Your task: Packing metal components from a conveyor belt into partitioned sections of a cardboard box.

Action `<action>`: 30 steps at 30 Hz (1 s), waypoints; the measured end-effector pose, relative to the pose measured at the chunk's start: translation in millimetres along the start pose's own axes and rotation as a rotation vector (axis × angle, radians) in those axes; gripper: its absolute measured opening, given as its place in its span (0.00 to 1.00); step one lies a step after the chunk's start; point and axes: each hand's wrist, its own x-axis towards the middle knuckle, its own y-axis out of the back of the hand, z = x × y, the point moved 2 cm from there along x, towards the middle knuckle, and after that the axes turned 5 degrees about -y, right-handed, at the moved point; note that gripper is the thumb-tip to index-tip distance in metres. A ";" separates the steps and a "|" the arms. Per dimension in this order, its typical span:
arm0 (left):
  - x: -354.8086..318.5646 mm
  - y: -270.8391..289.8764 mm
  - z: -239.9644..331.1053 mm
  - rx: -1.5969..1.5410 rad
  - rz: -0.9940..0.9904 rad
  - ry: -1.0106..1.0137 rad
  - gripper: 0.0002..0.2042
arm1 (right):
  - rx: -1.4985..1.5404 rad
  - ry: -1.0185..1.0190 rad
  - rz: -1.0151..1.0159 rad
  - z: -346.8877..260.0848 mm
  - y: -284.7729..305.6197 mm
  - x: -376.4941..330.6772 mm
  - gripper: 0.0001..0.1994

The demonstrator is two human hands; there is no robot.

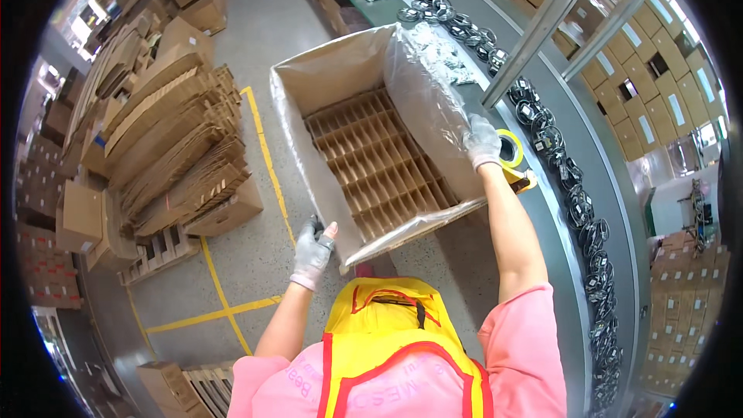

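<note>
A large open cardboard box (333,72) stands tilted in front of me, lined with clear plastic film (422,81) folded over its rim. Brown cardboard dividers (379,159) form a grid of cells at the bottom. My left hand (313,252), in a grey glove with a bare thumb tip, is closed at the box's near left rim, thumb toward the inside. On the right rim, my gloved right hand (484,142) grips the box edge and film; its fingertips are partly hidden. Beside that hand lies a roll of yellow tape (508,148) with a tape dispenser (523,179).
Right of the box runs a conveyor (596,162) carrying several coiled black cables (549,142). White plastic-wrapped items (445,54) lie along its edge, and a metal post (542,31) rises there. Flattened cardboard (174,139) is stacked at left on a pallet (159,257). Yellow lines (267,159) mark the floor.
</note>
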 end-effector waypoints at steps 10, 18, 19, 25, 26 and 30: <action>31.5 -12.0 3.0 0.348 -0.010 0.019 0.14 | 0.035 0.147 -0.393 106.8 -73.4 35.8 0.11; 35.0 -16.3 -36.8 0.473 0.172 0.206 0.13 | 0.173 0.158 -0.215 71.7 -28.8 22.1 0.14; 35.3 -20.7 -38.0 0.475 0.178 0.204 0.13 | 0.161 0.270 -0.023 74.7 -17.5 19.9 0.14; 30.3 -21.7 -44.6 0.290 0.314 0.166 0.14 | 0.403 0.302 -0.030 47.4 40.4 -30.0 0.20; 29.0 -26.0 -33.5 0.353 0.309 0.129 0.14 | 0.257 0.200 -0.097 45.2 26.7 -38.5 0.19; 40.1 -22.8 -15.2 0.472 0.298 0.046 0.13 | 0.139 0.123 -0.221 42.5 -4.7 -17.5 0.11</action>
